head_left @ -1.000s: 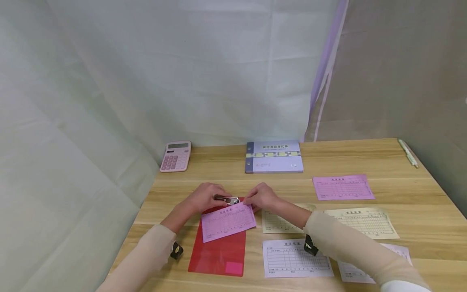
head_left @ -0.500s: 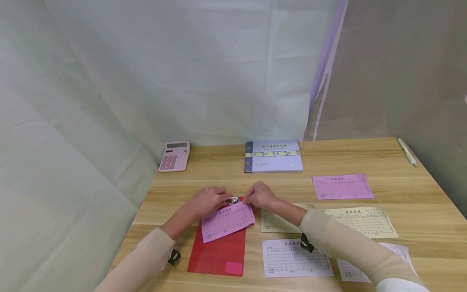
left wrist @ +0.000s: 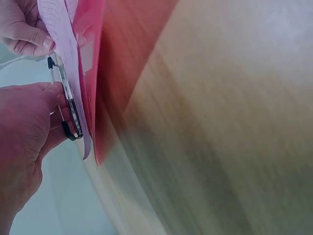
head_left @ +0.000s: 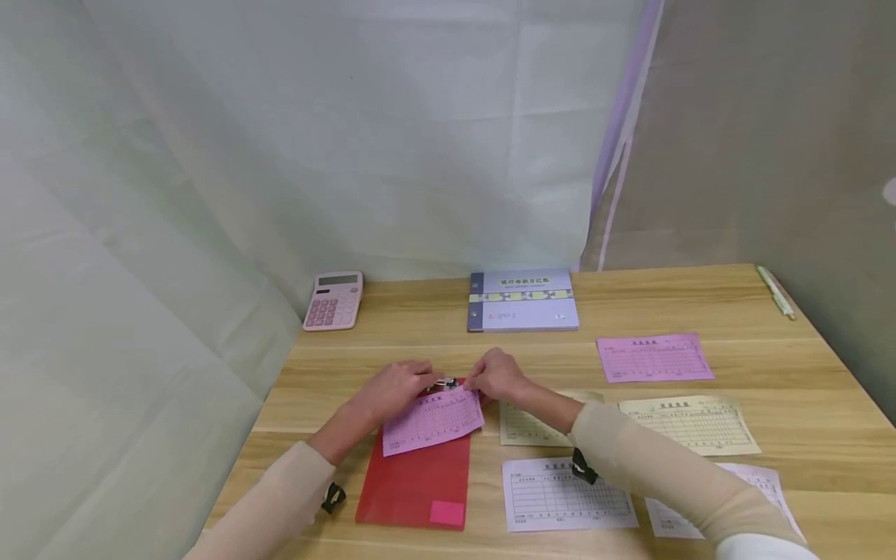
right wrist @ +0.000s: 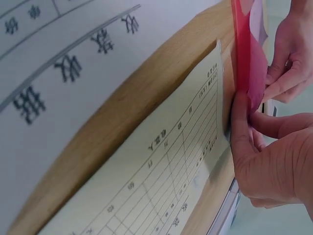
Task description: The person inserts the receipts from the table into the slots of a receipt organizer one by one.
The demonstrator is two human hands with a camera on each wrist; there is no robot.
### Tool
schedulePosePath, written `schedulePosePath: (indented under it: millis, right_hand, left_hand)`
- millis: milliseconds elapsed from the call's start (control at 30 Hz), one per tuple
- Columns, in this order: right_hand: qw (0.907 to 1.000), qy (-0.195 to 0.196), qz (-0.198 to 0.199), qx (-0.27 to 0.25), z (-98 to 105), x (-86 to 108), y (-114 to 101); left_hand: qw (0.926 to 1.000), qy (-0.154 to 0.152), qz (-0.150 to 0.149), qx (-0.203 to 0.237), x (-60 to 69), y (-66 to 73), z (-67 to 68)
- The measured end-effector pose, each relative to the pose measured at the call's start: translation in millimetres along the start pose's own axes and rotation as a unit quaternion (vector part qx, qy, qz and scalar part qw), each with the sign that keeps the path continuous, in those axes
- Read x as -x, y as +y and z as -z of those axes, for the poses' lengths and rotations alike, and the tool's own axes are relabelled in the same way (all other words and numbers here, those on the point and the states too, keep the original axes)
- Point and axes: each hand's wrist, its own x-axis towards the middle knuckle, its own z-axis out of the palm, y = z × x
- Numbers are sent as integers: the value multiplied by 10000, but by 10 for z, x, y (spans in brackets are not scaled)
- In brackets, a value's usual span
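A red clipboard (head_left: 413, 486) lies on the wooden table, its metal clip (head_left: 446, 383) at the far end. My left hand (head_left: 399, 389) holds the clip, with fingers curled round its wire lever in the left wrist view (left wrist: 29, 127). Over the clipboard's upper part lies a pink receipt slip (head_left: 432, 424), slightly tilted, its top edge at the clip. My right hand (head_left: 498, 375) pinches the slip's upper right corner, thumb and finger together at the clipboard's edge in the right wrist view. Whether the clip's bar bears on the paper cannot be told.
Right of the clipboard lie two yellow slips (head_left: 689, 424), two white slips (head_left: 567, 498) and another pink slip (head_left: 654, 358). A pink calculator (head_left: 334, 301), a blue account book (head_left: 521, 301) and a pen (head_left: 775, 292) lie along the back.
The pink slip has shifted slightly up toward the clip and lies a little flatter. My left fingers have moved over the clip's lever, covering it. The right hand has hardly moved.
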Motion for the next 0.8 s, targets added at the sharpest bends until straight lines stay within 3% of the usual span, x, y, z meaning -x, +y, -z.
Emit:
schedulePosePath:
  millis: [333, 633, 800]
  right_hand:
    - [9998, 185, -56, -31, -36, 3, 15]
    - [9994, 351, -22, 55, -73, -4, 15]
    - [9984, 505, 55, 238, -95, -8, 15]
  left_hand:
    - [9999, 100, -90, -21, 14, 5, -6]
    - [9997, -117, 127, -149, 35, 34, -5]
    - [9997, -20, 87, -213, 43, 48, -10]
